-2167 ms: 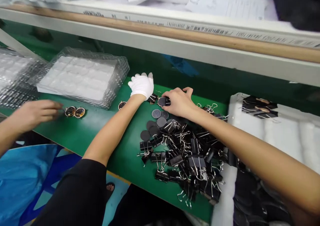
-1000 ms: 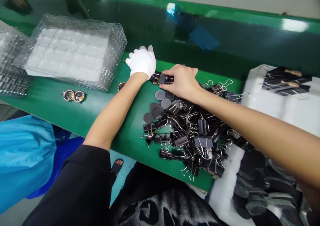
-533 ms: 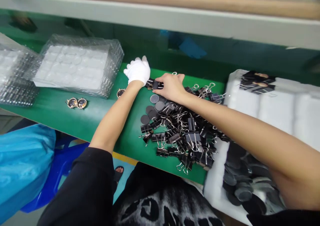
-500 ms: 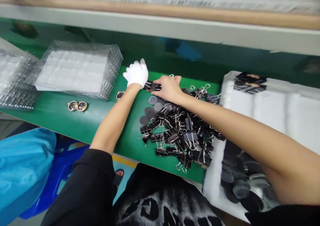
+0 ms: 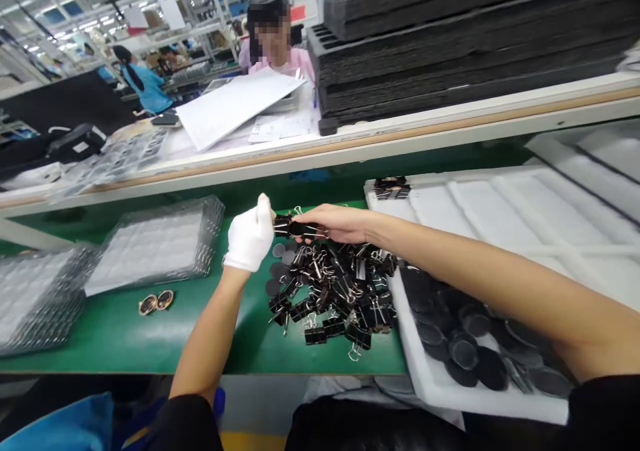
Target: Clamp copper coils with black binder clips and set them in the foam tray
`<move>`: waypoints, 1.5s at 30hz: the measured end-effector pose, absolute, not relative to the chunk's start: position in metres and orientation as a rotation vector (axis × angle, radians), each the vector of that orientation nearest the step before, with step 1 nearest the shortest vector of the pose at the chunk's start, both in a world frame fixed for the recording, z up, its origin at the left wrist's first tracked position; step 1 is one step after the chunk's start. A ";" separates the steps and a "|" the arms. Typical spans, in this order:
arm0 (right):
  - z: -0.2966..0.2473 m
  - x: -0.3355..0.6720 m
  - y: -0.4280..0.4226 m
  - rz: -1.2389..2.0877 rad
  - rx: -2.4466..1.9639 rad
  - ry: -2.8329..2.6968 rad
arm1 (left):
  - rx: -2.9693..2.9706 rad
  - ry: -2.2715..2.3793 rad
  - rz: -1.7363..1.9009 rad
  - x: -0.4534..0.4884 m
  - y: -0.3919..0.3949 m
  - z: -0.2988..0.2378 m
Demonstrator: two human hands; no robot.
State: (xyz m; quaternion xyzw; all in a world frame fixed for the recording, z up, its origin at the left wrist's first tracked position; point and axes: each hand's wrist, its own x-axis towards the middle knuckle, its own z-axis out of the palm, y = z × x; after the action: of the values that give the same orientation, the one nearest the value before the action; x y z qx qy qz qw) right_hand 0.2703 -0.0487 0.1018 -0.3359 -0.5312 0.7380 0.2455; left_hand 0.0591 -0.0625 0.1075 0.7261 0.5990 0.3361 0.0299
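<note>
Head view: looks down over a green bench (image 5: 150, 334), with a raised shelf behind it and a person seated on the far side.
Black foam sheets (image 5: 450, 31): stacked flat on the shelf, out of the working area; the stack is cut off at the top and right.
White foam tray (image 5: 500, 204): lies at the right, within the right arm's reach. Dark discs (image 5: 465, 354) fill its near corner, and a few clipped bundles (image 5: 391, 186) sit on its far left corner.
Blister trays (image 5: 155, 248): a clear stack to the left of the hands, with a second stack (image 5: 35, 298) cut off by the left edge. Whether their pockets hold anything is hard to make out.
Clip pile (image 5: 335, 298): loose black binder clips heaped right under the hands, so the next one is close by.
Right hand (image 5: 335, 223): bare, with fingers stretched out and closed on the right end of a binder clip (image 5: 295, 228).
Left hand (image 5: 249, 238): in a white glove, with fingers pressed together and the thumb up, pinching the clip's left end.
Binder clip: held level between both hands, just above the pile's far edge and clear of the bench. What its mouth grips is too small to tell.
Gold-rimmed rounds (image 5: 157, 302): a pair lying side by side on the bench, well left of the pile.
Hidden: the glove covers the left fingertips' exact hold.
</note>
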 end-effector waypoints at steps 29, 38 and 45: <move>0.015 0.481 -0.015 0.379 -1.553 -1.813 | 2.453 1.650 0.847 0.048 -0.069 0.040; -0.006 0.481 -0.013 0.273 -1.718 -1.838 | 2.502 1.893 0.794 0.012 -0.061 0.054; -0.008 0.500 -0.016 0.079 -1.657 -1.943 | 2.254 2.282 0.117 -0.044 -0.059 0.080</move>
State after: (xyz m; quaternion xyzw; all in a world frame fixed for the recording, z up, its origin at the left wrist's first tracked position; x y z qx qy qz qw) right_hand 0.5003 -0.0157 -0.0078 -0.6210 -0.7280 0.0295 0.2891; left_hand -0.0435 -0.0586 0.0798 0.7019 0.7105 0.0364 -0.0339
